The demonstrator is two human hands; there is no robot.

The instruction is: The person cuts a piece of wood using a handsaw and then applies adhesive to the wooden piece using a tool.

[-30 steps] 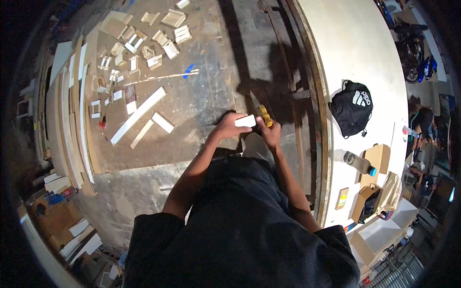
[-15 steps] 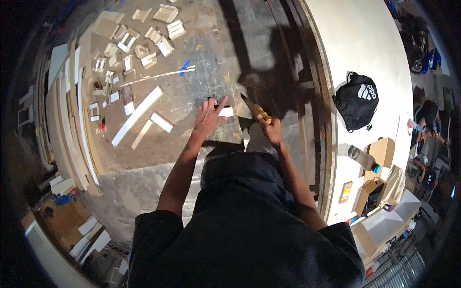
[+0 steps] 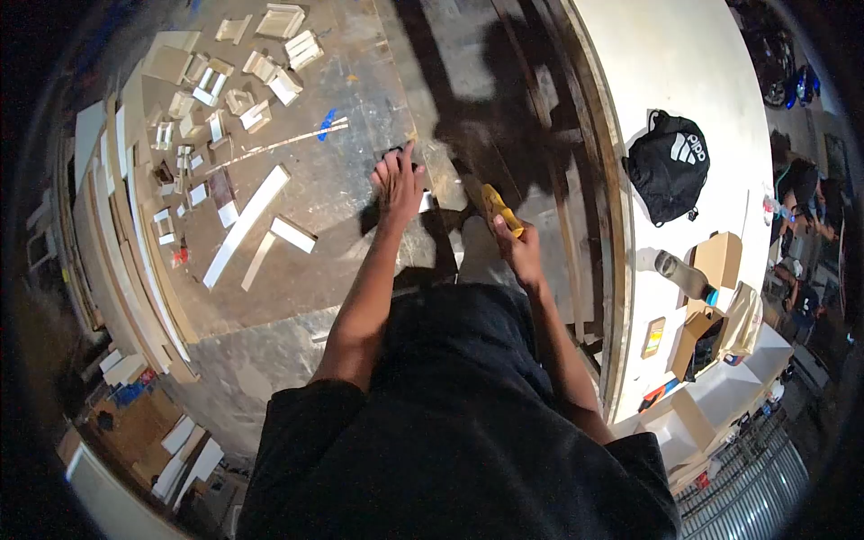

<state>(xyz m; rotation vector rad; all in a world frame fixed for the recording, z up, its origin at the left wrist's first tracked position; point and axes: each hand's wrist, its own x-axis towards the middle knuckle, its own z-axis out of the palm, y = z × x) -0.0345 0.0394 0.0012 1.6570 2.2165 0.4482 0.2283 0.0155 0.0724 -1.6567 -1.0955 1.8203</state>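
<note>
Left arm: reaches forward from your black sleeve (image 3: 310,418), nearly straight, with the forearm angled slightly to the right.
Left hand (image 3: 397,189): palm down over the brown worktop (image 3: 360,261), its forefinger stretched forward and the other fingers partly bent and fanned. The grip is spread; you cannot tell from this view how firmly the palm bears down.
White block (image 3: 426,201): on the brown worktop, just to the right of your left hand, partly in shadow.
Right arm: comes forward and inward, its forearm slanting to the left toward the hand.
Right hand (image 3: 519,250): wrapped around the rear of the yellow handle, thumb along the upper side. The grip is closed on it.
Saw (image 3: 500,212): yellow handle in your right hand, dark blade pointing forward and to the left, near the white block; whether its tip touches anything is too dim to tell.
Wood pieces: a long white strip (image 3: 247,225) lies left of your left hand, with a shorter white strip (image 3: 293,234) nearer it; small wooden frames (image 3: 303,50) are scattered farther forward.
White surface: a black bag (image 3: 668,168) and a bottle (image 3: 682,274) lie to your right.
</note>
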